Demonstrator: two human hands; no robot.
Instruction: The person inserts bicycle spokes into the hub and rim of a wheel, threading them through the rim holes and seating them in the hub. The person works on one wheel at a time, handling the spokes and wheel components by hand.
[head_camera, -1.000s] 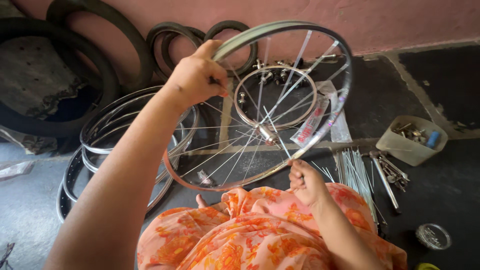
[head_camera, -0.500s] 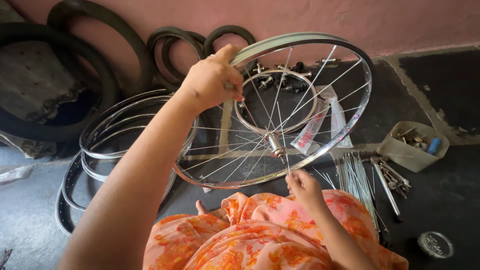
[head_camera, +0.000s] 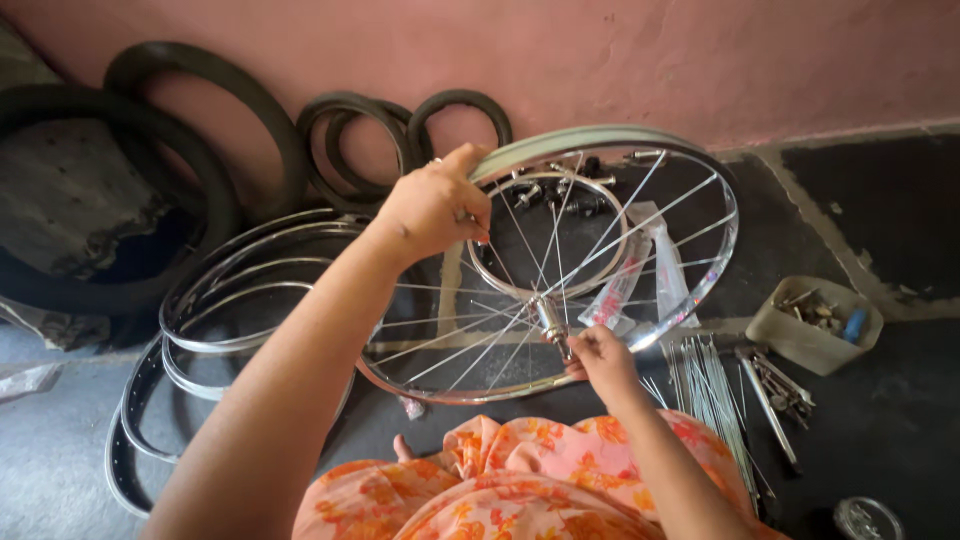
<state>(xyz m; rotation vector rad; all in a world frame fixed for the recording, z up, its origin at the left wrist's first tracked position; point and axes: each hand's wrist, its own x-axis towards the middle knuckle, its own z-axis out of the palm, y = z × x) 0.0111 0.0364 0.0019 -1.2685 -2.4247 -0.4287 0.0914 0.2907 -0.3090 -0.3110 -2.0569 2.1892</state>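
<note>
- Landmark: the spoked bicycle wheel (head_camera: 560, 270), tilted on edge above the dark floor (head_camera: 900, 440), its lower rim near the person's lap, its upper rim toward the pink wall (head_camera: 600, 60).
- Black tyres (head_camera: 120, 190): largest items, leaning on the wall to the left of the wheel; three smaller tyre loops (head_camera: 400, 140) stand just above and left of the wheel's upper rim.
- Bare chrome rims (head_camera: 200, 320): stacked flat on the floor, directly left of the wheel and partly behind it.
- Orange floral garment (head_camera: 520, 490): below the wheel, covering the person's lap.
- Left hand (head_camera: 435, 205): clenched around the wheel's upper-left rim, thumb across the top; it is grasping the wheel.
- Right hand (head_camera: 600, 358): at the wheel's lower centre, fingers pinched on the end of the hub axle (head_camera: 552, 325).
- Smaller chrome ring (head_camera: 545, 235): seen through the spokes, behind the upper half of the wheel.
- Clear plastic packets (head_camera: 645, 270): behind the wheel's right half, on the floor.
- Loose spokes (head_camera: 705, 385): bundle fanned on the floor, just right of the wheel's lower rim.
- Beige tub (head_camera: 805, 345): right of the wheel, well apart, holding small metal parts.
- Hand tools (head_camera: 775, 385): between the spokes and the tub.
- Small round tin (head_camera: 868, 518): far lower right of the wheel.
</note>
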